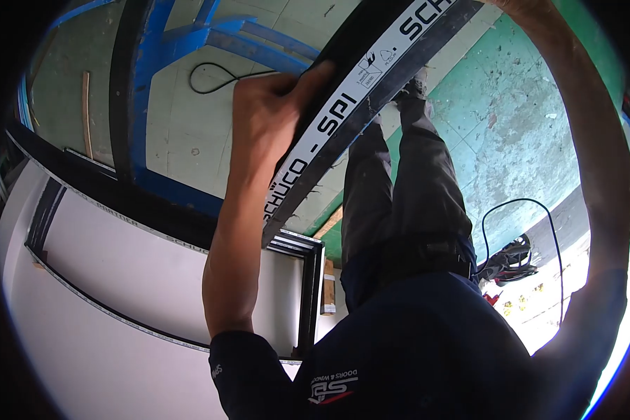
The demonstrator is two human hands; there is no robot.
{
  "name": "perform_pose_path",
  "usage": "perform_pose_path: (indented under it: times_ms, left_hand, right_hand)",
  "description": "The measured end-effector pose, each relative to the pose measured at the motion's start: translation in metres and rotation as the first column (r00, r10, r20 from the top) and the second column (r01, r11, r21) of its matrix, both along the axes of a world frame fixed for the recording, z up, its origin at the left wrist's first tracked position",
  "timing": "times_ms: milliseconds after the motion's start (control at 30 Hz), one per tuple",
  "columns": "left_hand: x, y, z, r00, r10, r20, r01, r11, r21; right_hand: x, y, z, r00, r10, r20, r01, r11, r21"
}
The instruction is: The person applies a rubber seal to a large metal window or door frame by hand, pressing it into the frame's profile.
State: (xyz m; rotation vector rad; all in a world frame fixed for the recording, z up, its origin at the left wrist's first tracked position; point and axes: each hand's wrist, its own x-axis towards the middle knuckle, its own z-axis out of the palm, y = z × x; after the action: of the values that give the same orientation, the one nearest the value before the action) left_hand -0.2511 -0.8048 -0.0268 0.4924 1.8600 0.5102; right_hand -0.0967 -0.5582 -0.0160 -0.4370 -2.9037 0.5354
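Observation:
A long black window-frame profile [315,140] with white printed film reading "SCHÜCO - SPI" runs slantwise in front of my body, from the middle up to the top edge. My left hand [276,101] is closed on its left side, the thumb lying along the dark face; the other fingers are partly hidden. At the top edge, beside the profile's upper end, only a part of my right hand [504,3] shows. Its fingers are cut off by the frame edge, so its grip cannot be seen.
A blue metal stand [178,49] rises at upper left. Another black frame [311,294] lies at lower left by a white surface. A black cable [514,201] runs to a dark and red tool [514,259] on the floor at right. My legs [427,168] stand below the profile.

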Motion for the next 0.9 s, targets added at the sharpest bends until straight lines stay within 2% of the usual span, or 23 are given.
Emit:
perform_pose_path:
  times_ms: [67, 100, 200, 233, 267, 333, 400, 433, 500, 567, 600, 633, 667, 733, 767, 833, 867, 900]
  left_hand:
    - [0.008, 0.033, 0.005, 0.998, -0.062, -0.002, 0.062, 0.996, 0.063]
    - [0.010, 0.037, 0.009, 0.997, -0.021, 0.072, 0.015, 0.996, 0.083]
    - [-0.001, 0.011, 0.006, 0.988, -0.094, 0.119, 0.064, 0.969, 0.239]
    - [-0.011, -0.005, 0.010, 0.984, -0.093, 0.151, 0.081, 0.993, 0.082]
    - [-0.023, -0.025, 0.013, 0.981, -0.156, 0.113, 0.165, 0.983, -0.075]
    - [-0.041, -0.081, 0.025, 0.986, -0.128, 0.104, 0.140, 0.983, -0.115]
    - [-0.050, -0.146, 0.026, 0.995, 0.048, 0.089, -0.047, 0.999, -0.019]
    - [-0.055, -0.159, 0.043, 0.998, 0.046, 0.045, -0.045, 0.999, -0.021]
    - [-0.054, -0.199, 0.062, 0.967, 0.187, -0.171, -0.158, 0.973, 0.169]
    - [-0.051, -0.235, 0.066, 0.808, 0.298, -0.508, -0.055, 0.896, 0.440]
    - [-0.050, -0.247, 0.065, 0.644, 0.299, -0.705, 0.002, 0.920, 0.392]
    - [-0.048, -0.252, 0.060, 0.508, 0.348, -0.788, -0.127, 0.935, 0.331]
    - [-0.048, -0.255, 0.053, 0.359, 0.360, -0.861, -0.267, 0.924, 0.275]
    - [-0.051, -0.272, 0.024, 0.369, 0.614, -0.698, -0.498, 0.765, 0.409]
    - [-0.051, -0.261, 0.025, 0.393, 0.721, -0.570, -0.645, 0.658, 0.388]
    - [-0.046, -0.256, 0.022, 0.399, 0.758, -0.517, -0.687, 0.620, 0.379]
    - [-0.043, -0.255, 0.021, 0.404, 0.772, -0.491, -0.707, 0.604, 0.367]
    - [-0.041, -0.253, 0.021, 0.396, 0.761, -0.514, -0.705, 0.610, 0.361]
  right_hand:
    - [0.001, 0.001, 0.002, 1.000, -0.002, -0.021, 0.003, 1.000, 0.007]
    - [0.001, 0.002, 0.003, 1.000, -0.026, 0.008, 0.026, 1.000, 0.002]
    - [-0.002, -0.004, 0.022, 0.992, -0.086, 0.098, 0.097, 0.988, -0.122]
    - [-0.006, -0.002, 0.024, 0.989, -0.091, 0.117, 0.109, 0.982, -0.157]
    - [-0.003, 0.003, 0.013, 0.998, -0.053, 0.044, 0.059, 0.990, -0.131]
    - [0.001, 0.006, 0.005, 0.975, -0.043, 0.217, 0.064, 0.994, -0.087]
    - [0.000, 0.013, 0.001, 0.962, 0.012, 0.274, 0.005, 0.998, -0.060]
    - [-0.002, 0.012, 0.001, 0.964, -0.003, 0.266, 0.018, 0.998, -0.053]
    - [-0.013, 0.008, 0.014, 0.899, 0.019, 0.438, 0.053, 0.987, -0.151]
    - [-0.022, 0.011, 0.019, 0.804, 0.078, 0.589, 0.093, 0.963, -0.254]
    - [-0.026, 0.013, 0.018, 0.751, 0.117, 0.650, 0.134, 0.937, -0.322]
    - [-0.031, 0.017, 0.017, 0.719, 0.183, 0.670, 0.112, 0.922, -0.371]
    - [-0.031, 0.019, 0.011, 0.753, 0.241, 0.613, 0.106, 0.874, -0.474]
    - [-0.041, 0.025, 0.005, 0.625, 0.292, 0.724, 0.179, 0.850, -0.496]
    - [-0.047, 0.022, 0.003, 0.623, 0.330, 0.709, 0.169, 0.829, -0.534]
    - [-0.052, 0.020, 0.001, 0.605, 0.410, 0.683, 0.171, 0.770, -0.614]
    - [-0.052, 0.019, -0.001, 0.599, 0.416, 0.685, 0.260, 0.708, -0.657]
    - [-0.053, 0.016, -0.003, 0.590, 0.462, 0.663, 0.258, 0.670, -0.696]
